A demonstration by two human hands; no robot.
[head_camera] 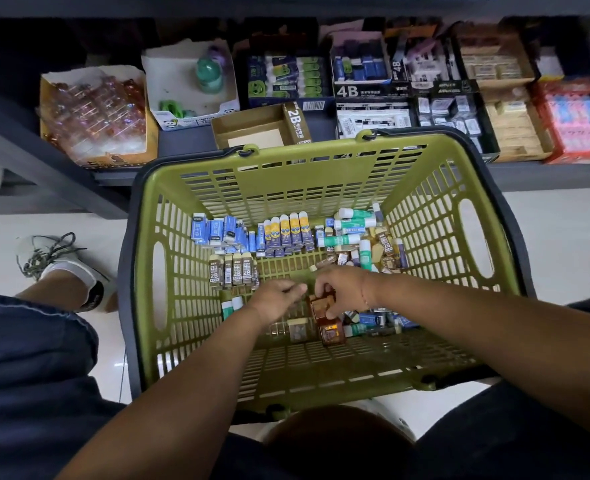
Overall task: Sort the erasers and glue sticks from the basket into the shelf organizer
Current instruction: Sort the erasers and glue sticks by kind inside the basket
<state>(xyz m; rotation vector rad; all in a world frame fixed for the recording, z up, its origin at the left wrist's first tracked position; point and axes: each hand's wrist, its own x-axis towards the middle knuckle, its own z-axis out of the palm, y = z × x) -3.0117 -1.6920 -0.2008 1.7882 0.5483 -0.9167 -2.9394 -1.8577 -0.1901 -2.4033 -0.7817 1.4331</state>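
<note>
Showing the basket (304, 181) standing on the floor, just before the shelf (182, 143).
Showing, along the basket's far wall from left to right, a cluster of erasers (217, 230), a row of glue sticks (288, 230) and a mixed heap (366, 244) filling the far right corner; placing the 2B erasers (232, 271) just nearer than the cluster; meeting at the basket's middle, left hand (276, 299) and right hand (342, 289), the right gripping an eraser stack (323, 306); lying behind the basket on the shelf, a 2B box (252, 129); resting left of the basket, a shoe (61, 268).
</note>
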